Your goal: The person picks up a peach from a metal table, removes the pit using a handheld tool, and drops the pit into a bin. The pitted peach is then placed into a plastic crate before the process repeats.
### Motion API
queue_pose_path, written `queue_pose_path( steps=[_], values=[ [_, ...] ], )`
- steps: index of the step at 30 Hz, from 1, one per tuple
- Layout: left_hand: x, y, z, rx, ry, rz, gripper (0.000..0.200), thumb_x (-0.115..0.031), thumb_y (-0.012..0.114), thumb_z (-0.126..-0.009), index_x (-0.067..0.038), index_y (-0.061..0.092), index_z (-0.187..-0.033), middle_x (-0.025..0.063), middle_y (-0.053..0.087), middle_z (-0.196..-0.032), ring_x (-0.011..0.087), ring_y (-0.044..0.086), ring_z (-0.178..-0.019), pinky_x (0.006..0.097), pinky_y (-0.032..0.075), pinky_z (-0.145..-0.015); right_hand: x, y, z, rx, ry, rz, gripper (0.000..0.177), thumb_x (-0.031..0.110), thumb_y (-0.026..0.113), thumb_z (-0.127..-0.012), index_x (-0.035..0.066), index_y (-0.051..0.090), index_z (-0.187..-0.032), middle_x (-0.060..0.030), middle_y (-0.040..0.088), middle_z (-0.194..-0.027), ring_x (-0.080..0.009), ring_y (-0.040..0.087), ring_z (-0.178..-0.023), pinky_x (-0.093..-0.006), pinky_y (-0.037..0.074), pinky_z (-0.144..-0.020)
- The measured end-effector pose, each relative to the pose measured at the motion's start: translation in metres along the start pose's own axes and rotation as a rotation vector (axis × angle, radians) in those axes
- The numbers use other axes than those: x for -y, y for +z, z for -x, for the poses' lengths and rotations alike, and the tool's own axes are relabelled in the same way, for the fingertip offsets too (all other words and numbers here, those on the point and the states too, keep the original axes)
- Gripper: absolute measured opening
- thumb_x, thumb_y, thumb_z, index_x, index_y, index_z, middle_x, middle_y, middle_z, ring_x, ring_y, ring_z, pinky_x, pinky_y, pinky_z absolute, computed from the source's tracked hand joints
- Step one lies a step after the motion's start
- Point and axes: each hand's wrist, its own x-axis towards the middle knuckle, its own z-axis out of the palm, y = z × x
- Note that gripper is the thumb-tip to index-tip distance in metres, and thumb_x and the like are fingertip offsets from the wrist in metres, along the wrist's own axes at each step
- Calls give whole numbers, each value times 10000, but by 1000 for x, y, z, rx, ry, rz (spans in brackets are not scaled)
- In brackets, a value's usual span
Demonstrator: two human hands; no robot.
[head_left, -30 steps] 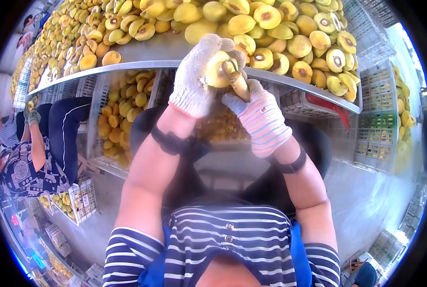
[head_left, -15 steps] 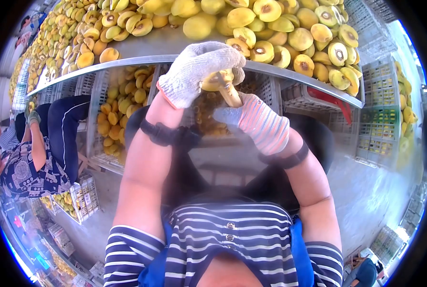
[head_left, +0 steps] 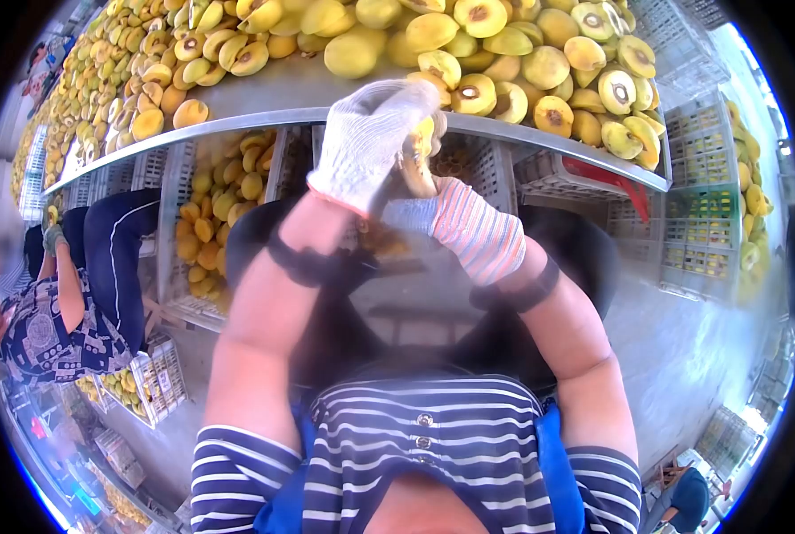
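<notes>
My left hand (head_left: 373, 142), in a white knit glove, is closed around a yellow peach (head_left: 425, 135) just in front of the table's metal edge. The curled fingers cover much of the fruit. In a striped glove with a bluish thumb, my right hand (head_left: 478, 227) grips a tool with a pale wooden-looking handle (head_left: 417, 176). The tool's upper end meets the peach, and its working tip is hidden there. Both hands are close together above my lap.
A metal-edged table (head_left: 264, 93) carries a heap of yellow peach halves (head_left: 540, 67), several with brown pits. Below it stand crates, including one of peach pieces (head_left: 228, 191). A red object (head_left: 607, 182) lies on a crate at right. Another person (head_left: 64, 311) sits at left.
Both hands have shifted slightly left. My left hand has turned over the peach, and the tool handle now stands more upright against it. The view has also shifted a little.
</notes>
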Motion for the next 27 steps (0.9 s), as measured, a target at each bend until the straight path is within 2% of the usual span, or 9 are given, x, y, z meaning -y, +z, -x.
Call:
queue_pose_path(
  steps=[2, 10, 12, 13, 16, 18, 21, 23, 27],
  values=[
    [-2, 1, -3, 54, -17, -164, 239, -211, 669, -932, 20, 678, -991, 181, 704, -838, 237, 682, -676, 305, 569, -602, 84, 1, 18, -44, 533, -337, 260, 213, 756, -859, 126, 706, -1099, 33, 609, -742, -70, 583, -622, -263, 474, -542],
    [-7, -1, 12, 210, -131, 153, 337, -286, 658, -941, 39, 628, -1026, 170, 695, -902, 265, 676, -730, 389, 586, -645, 59, 8, 18, -13, 164, -420, 175, 234, 716, -864, 81, 650, -917, 13, 531, -645, -88, 445, -472, -237, 337, -433],
    [-4, -5, 10, 184, -86, 234, 371, -332, 632, -957, 33, 627, -1027, 166, 692, -886, 266, 675, -750, 392, 584, -657, 73, -12, 28, 117, 503, -455, 340, 285, 795, -783, 70, 626, -985, 4, 579, -747, -80, 534, -619, -225, 423, -539],
    [-5, -8, 7, 163, -44, 316, 407, -377, 606, -973, 26, 627, -1028, 163, 689, -871, 268, 674, -770, 395, 581, -670, 78, -11, 33, 72, 466, -418, 326, 302, 809, -765, 95, 584, -877, 38, 482, -644, -59, 428, -514, -206, 309, -452],
    [-23, -37, 19, 63, 17, 172, 503, -474, 531, -999, 17, 632, -1045, 154, 697, -870, 263, 680, -725, 348, 566, -633, 85, -16, 42, 53, 451, -356, 298, 303, 782, -776, 88, 597, -869, 30, 507, -664, -68, 448, -551, -226, 345, -494],
    [-47, -73, 33, 82, 19, 150, 526, -491, 524, -998, 19, 634, -1069, 157, 703, -882, 260, 685, -722, 339, 566, -632, 83, -20, 47, -58, 406, 339, 254, 293, 744, -795, 87, 605, -849, 28, 518, -675, -71, 444, -582, -247, 355, -537],
    [-79, -112, 47, -594, 341, -1712, 725, -615, 609, -872, -18, 600, -1282, 203, 701, -1075, 313, 700, -918, 405, 546, -863, 89, -24, 59, -118, 440, 64, 258, 269, 751, -827, 59, 631, -917, 10, 560, -715, -85, 491, -604, -260, 391, -563],
    [-73, -84, 34, -476, 227, -1600, 765, -626, 602, -844, -52, 563, -1348, 217, 622, -1292, 346, 608, -1183, 409, 456, -1028, 100, -17, 53, -152, 463, 73, 234, 232, 739, -840, 56, 633, -953, 17, 569, -750, -79, 498, -648, -263, 407, -590],
    [-25, -8, -38, -155, 183, -1710, 740, -585, 636, -831, -66, 553, -1352, 218, 632, -1273, 387, 589, -1199, 429, 456, -1022, 87, -13, 49, -308, 342, -166, 193, 180, 728, -871, 64, 634, -993, 47, 550, -746, -51, 476, -651, -263, 400, -580]
  ],
)
